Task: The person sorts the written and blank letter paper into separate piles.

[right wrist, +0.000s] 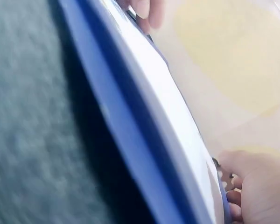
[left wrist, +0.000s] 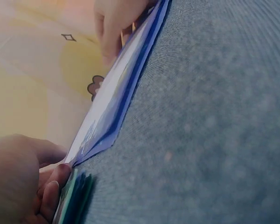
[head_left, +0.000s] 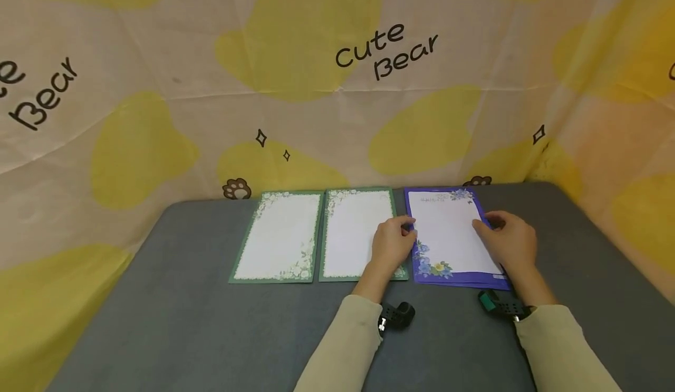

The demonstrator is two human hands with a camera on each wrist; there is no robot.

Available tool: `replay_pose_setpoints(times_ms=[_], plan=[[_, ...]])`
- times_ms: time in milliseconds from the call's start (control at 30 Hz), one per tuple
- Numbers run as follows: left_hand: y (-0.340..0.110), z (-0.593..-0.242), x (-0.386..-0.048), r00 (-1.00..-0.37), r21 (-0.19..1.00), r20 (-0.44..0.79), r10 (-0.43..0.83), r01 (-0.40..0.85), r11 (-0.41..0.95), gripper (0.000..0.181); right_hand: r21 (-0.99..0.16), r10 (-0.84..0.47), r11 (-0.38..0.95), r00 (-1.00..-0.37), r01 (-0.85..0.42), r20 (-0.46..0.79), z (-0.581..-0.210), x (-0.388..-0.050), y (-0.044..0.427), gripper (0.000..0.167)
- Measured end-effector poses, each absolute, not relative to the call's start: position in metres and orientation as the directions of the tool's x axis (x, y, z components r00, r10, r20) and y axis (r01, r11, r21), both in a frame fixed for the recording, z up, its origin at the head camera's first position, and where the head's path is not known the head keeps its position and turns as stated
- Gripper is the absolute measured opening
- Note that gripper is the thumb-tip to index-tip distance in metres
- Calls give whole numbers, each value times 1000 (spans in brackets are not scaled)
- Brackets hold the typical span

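Observation:
A purple-bordered sheet with blue flowers (head_left: pixel 448 228) lies at the right of a row, over at least one more purple-edged sheet whose edge shows along the bottom. The left hand (head_left: pixel 392 242) holds its left edge between thumb and fingers, above the neighbouring green-bordered sheet (head_left: pixel 350 234). On the opposite edge, the right hand (head_left: pixel 508 241) grips with the thumb on top and fingers at the side. In the left wrist view the purple sheets (left wrist: pixel 116 102) look slightly fanned, with the left hand (left wrist: pixel 23 172) at the near corner. The right wrist view shows the right hand (right wrist: pixel 263 186) at the edge.
Another green-bordered sheet (head_left: pixel 279 234) lies at the left of the row on the grey table (head_left: pixel 211 333). A cloth with yellow patches and lettering (head_left: pixel 316 128) hangs behind the table's back edge. Dark straps with small devices are worn on both wrists.

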State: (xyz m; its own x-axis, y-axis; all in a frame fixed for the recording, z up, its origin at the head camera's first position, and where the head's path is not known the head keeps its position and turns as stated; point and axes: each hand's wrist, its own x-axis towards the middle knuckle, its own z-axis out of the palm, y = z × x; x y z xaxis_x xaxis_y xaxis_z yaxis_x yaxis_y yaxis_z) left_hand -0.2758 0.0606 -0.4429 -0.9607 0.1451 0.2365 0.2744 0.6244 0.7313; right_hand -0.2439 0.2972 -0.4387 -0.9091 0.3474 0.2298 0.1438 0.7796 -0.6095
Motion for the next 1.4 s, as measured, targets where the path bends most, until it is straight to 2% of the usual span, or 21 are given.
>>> replay_pose_setpoints(times_ms=[133,367,600,733,867,1067,1233,1400], plan=[[61,-442,-273,-965,744,222,141,261,615,24,-603,385,780,-887,166,254,-439,-242,293,48],[58,-441,-272,-959,741,229,168,283,608,24,-593,379,788,-890,166,255,-439,-245,292,38],[55,-442,-274,-954,739,252,163,298,604,22,-566,319,816,-910,123,263,-440,-247,289,42],[56,-443,-274,-955,787,260,142,295,541,18,-579,330,804,-912,135,246,-442,-246,289,44],[59,-441,-274,-956,842,260,133,292,453,17,-569,327,812,-910,131,257,-443,-246,292,38],[53,-420,-269,-957,865,205,205,275,420,21,-567,306,817,-912,104,274,-447,-248,292,32],[34,-399,-263,-934,834,177,309,309,456,25,-568,304,819,-904,86,302,-447,-248,294,31],[8,-391,-260,-927,785,181,329,338,519,25,-566,302,821,-902,81,310,-445,-246,296,30]])
